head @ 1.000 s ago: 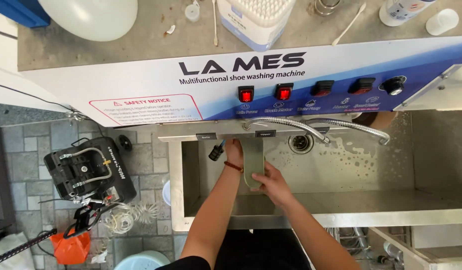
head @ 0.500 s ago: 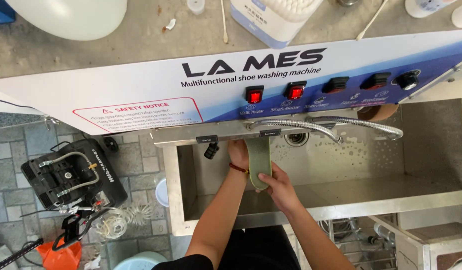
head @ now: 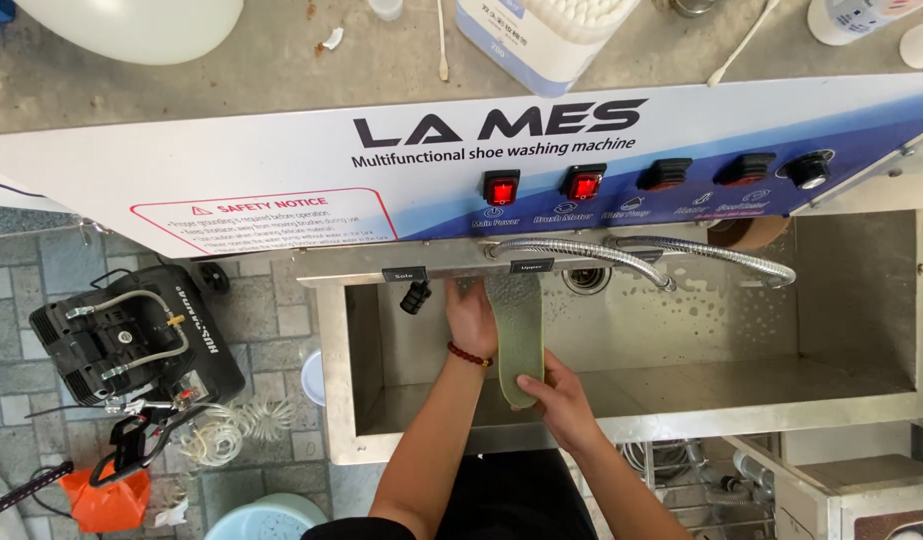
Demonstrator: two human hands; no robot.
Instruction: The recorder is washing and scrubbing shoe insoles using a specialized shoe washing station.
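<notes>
Holding a pale green shoe insole point(head: 517, 335) lengthwise over a stainless steel sink basin point(head: 842, 395), at the front of a white and blue washing machine panel point(head: 282, 170). Gripping the insole's near end with the right hand point(head: 560, 398), fingers curled closed around its rounded tip. Pressing the left hand point(head: 472, 318) flat along the insole's left edge, fingers extended and reaching up under the panel's lower lip, fingertips hidden there; wearing a red bead bracelet point(head: 469, 354) on that wrist. Lying with its far end tucked beneath the panel, just left of two flexible metal hoses point(head: 622, 258) arching over the basin toward a round drain point(head: 587, 280). Glowing red on the panel, two rocker switches point(head: 542, 186), beside darker switches and a black knob point(head: 808, 170). Sitting on the tiled floor well to the left, a black compressor unit point(head: 132, 335) with a coiled white hose point(head: 222, 432) and an orange bag point(head: 107, 497) nearby.
</notes>
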